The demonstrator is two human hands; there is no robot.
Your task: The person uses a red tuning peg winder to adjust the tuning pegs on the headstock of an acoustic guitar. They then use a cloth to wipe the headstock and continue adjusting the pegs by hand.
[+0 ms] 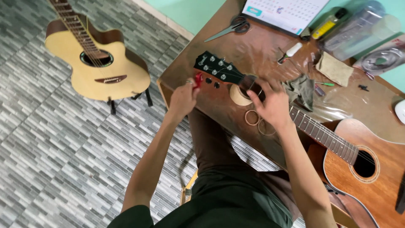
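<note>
A brown acoustic guitar (363,169) lies across the wooden table (261,50), its black headstock (217,67) pointing to the left edge. My left hand (182,99) is closed on a small red tool (198,79) held at the tuning pegs on the headstock's near side. Over the top of the neck, just behind the headstock, rests my right hand (272,103), fingers spread and pressing on the strings. A roll of tape (238,95) props up the neck under it.
A pale acoustic guitar (95,59) stands on a floor stand at the left. On the table are scissors (230,28), a calendar (284,12), a small white bottle (290,51), cloths (301,89), coiled strings (253,118) and a plastic container (358,29). Tiled floor lies below.
</note>
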